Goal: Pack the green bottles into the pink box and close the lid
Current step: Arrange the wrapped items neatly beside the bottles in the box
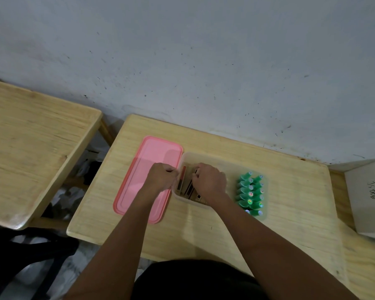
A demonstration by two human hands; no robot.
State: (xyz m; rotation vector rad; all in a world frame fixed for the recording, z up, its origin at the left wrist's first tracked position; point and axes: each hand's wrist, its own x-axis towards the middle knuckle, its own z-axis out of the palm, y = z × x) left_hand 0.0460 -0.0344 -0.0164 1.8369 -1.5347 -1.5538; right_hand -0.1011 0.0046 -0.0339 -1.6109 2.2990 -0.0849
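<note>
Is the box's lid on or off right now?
Off. The pink lid lies flat on the table left of the box, whose top is uncovered.

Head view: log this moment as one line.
box: open | lid: beside it | green bottles: standing, right end | left hand: at left rim | right hand: curled on brown packs

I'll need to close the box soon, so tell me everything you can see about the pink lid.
The pink lid is a flat, long rectangle with rounded corners, plastic by its look, with a ridge line running just inside its edge. It lies flat on the wooden table, off the box and right beside its left side; whether they touch is unclear. The left hand and forearm cross above its right half, hiding part of it.
</note>
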